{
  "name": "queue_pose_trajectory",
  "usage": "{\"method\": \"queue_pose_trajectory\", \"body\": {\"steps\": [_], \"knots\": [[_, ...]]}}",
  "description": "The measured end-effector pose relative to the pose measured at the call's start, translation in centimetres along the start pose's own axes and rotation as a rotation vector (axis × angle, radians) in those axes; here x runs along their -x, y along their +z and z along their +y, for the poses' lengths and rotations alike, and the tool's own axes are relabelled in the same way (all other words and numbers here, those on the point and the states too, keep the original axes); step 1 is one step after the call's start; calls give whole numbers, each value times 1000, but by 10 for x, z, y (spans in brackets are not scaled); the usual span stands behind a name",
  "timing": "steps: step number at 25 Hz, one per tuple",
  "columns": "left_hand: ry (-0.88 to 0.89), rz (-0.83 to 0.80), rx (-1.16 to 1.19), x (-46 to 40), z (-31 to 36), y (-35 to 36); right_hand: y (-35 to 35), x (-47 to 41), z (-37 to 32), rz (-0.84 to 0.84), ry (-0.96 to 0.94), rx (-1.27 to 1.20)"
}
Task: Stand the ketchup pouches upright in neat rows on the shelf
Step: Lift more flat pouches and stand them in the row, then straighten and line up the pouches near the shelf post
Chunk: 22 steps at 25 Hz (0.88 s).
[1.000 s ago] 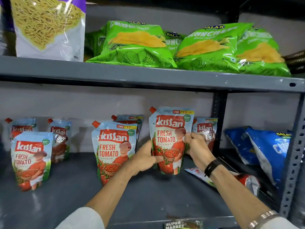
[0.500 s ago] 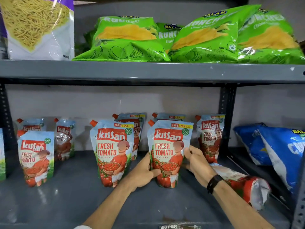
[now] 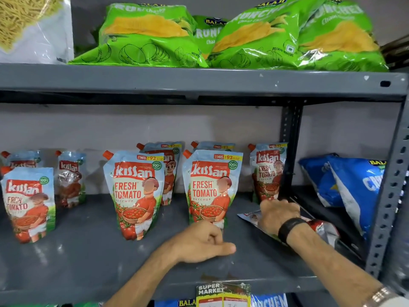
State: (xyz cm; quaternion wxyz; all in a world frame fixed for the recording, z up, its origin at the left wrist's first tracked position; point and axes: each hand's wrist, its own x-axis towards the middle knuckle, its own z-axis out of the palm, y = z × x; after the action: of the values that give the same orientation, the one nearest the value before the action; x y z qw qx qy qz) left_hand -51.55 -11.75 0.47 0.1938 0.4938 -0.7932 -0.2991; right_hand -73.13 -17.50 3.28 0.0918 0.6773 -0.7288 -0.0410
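Head cam: left hand (image 3: 203, 240) fingers curled up empty on the shelf (image 3: 88, 251), right hand (image 3: 278, 214) gripping the flat ketchup pouch (image 3: 323, 229) lying far right.

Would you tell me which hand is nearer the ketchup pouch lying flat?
Right. The right hand is on the flat pouch; the left hand rests apart, to its left.

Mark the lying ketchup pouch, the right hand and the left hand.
lying ketchup pouch (image 3: 323, 228), head view, crumpled red end.
right hand (image 3: 277, 214), head view, back of hand.
left hand (image 3: 199, 240), head view, back of hand.
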Motion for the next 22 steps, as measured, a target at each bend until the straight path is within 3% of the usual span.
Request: {"method": "queue_pose_trajectory", "body": {"steps": [5, 8, 11, 14, 18, 20, 22], "knots": [[1, -18, -146, -29, 22, 39, 11, 15, -7, 183, -143, 133], [-23, 37, -89, -40, 22, 48, 10, 16, 9, 276, -90, 41], [-35, 115, 32, -54, 24, 53, -2, 11, 49, 404, 34, -323], [-52, 155, 143, -76, 31, 59, -20, 7, 87, 424, 30, -894], [52, 105, 594, -94, 58, 62, -47, 13, 109, 174, -65, -1810], [116, 77, 818, -97, 73, 55, -53, 12, 109, 102, -113, -2000], [146, 109, 875, -103, 82, 50, -56, 5, 106, 149, -91, -2043]]}}
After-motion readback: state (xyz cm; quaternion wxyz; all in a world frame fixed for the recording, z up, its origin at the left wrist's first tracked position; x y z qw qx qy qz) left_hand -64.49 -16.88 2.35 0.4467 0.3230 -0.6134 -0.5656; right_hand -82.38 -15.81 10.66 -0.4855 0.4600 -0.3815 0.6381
